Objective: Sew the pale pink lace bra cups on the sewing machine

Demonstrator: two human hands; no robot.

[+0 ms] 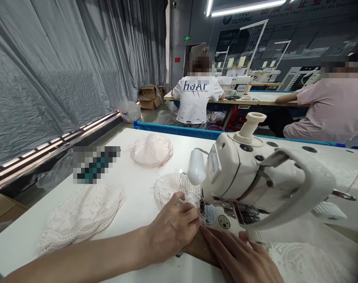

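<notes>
A white sewing machine [255, 173] stands on the white table [131, 184]. A piece of white lace [173, 186] runs under its needle. My left hand [174, 228] rests curled on the lace just left of the needle, fingertips pressing the fabric down. My right hand [240, 257] lies flat in front of the needle plate, fingers stretched towards the needle, partly tucked beneath the left hand. More lace [303, 261] spreads under the machine arm at the lower right.
A heap of white lace pieces [81, 216] lies at the near left and a pinkish pile [152, 151] farther back. Two seated people [196, 98] work at another table [255, 100] behind. A grey plastic curtain [63, 67] lines the left side.
</notes>
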